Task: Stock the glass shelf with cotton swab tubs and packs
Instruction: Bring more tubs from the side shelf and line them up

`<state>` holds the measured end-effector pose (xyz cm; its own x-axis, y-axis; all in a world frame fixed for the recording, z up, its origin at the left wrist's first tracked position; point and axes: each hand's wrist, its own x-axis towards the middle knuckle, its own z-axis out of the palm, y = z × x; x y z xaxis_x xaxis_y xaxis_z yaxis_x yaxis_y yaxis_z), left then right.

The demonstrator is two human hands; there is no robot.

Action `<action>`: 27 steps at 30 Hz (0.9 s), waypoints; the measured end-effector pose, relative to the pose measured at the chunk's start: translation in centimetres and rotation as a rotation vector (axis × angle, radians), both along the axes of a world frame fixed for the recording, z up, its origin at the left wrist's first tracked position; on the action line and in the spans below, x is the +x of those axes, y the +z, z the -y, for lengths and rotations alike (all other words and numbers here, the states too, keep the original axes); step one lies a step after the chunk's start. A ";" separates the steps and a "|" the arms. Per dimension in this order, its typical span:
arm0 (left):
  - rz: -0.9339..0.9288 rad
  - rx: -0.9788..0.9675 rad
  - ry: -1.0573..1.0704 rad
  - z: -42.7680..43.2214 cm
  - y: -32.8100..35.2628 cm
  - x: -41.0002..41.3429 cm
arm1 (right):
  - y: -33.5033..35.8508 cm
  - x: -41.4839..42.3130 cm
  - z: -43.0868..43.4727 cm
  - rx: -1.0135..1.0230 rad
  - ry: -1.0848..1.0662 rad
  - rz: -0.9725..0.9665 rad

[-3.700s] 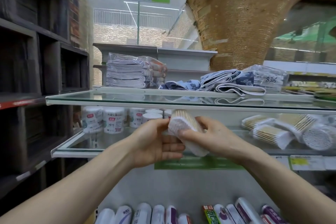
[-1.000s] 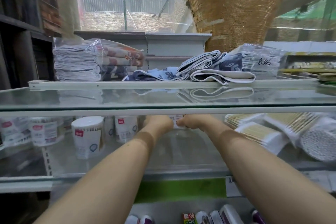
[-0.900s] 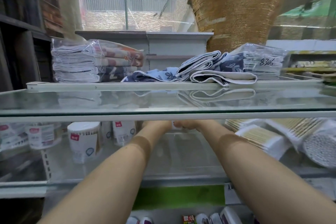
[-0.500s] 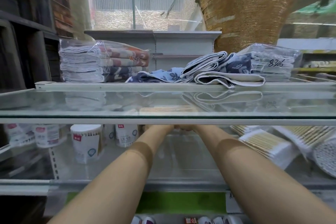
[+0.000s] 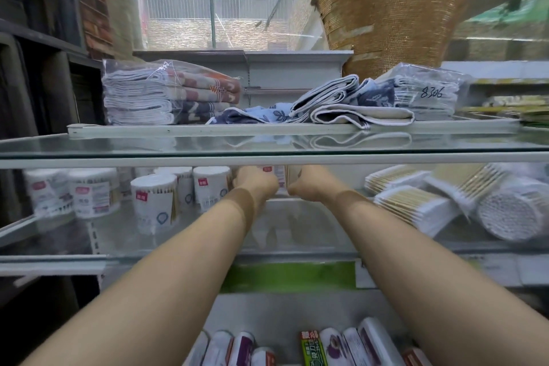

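Tubs [image 5: 154,202] are ranged left on glass shelf [image 5: 309,235], left grip [image 5: 256,184] and right grip [image 5: 303,186] set equally near, flanking upright tub [image 5: 271,176] far back, fingers hidden, hold undeterminable, packs [image 5: 413,205] heaped right.

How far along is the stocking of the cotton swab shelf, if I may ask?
Done: on the glass shelf, tubs stand left, packs lie heaped right. In hand: the left hand and right hand flank a red-labelled tub at the back; their grip is hidden. Left: probably filling the bare glass in front.
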<state>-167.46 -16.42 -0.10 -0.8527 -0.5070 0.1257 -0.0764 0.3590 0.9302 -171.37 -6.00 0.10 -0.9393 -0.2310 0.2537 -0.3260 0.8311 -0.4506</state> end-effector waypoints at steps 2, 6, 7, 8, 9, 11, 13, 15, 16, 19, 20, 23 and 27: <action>-0.012 -0.006 -0.042 0.1 -0.2 0.4 | -0.5 0.7 -0.7 -0.003 -0.022 -0.050; -0.017 0.030 -0.158 -0.8 0.6 2.1 | -0.2 3.8 -2.1 0.074 -0.062 -0.153; 0.002 0.051 -0.189 -1.2 0.9 2.8 | 0.0 4.5 -2.4 0.105 -0.086 -0.157; 0.012 0.041 -0.220 -1.6 1.2 3.3 | 0.2 5.2 -2.7 0.138 -0.115 -0.168; 0.016 0.018 -0.232 -1.9 1.3 3.3 | 0.4 5.7 -3.2 0.171 -0.138 -0.174; 0.014 0.000 -0.265 -2.7 1.5 3.3 | 0.8 7.2 -4.0 0.242 -0.147 -0.189; 0.017 0.018 -0.329 -3.9 1.8 3.9 | 0.8 8.3 -5.1 0.275 -0.147 -0.220; 0.017 0.020 -0.381 -5.4 1.9 4.4 | 0.5 9.2 -6.2 0.271 -0.161 -0.292; 0.020 0.012 -0.407 -6.1 2.0 4.8 | 0.5 9.5 -6.8 0.269 -0.171 -0.319; 0.024 -0.004 -0.474 -7.9 1.8 5.0 | 0.6 10.3 -8.7 0.301 -0.214 -0.329; 0.029 -0.013 -0.498 -8.4 1.7 5.1 | 0.8 10.5 -9.4 0.308 -0.230 -0.323; 0.017 -0.028 -0.528 -9.3 1.4 5.0 | 1.3 11.5 -11.4 0.309 -0.281 -0.323; 0.023 -0.060 -0.532 -9.2 1.3 5.1 | 1.8 11.4 -13.7 0.311 -0.345 -0.280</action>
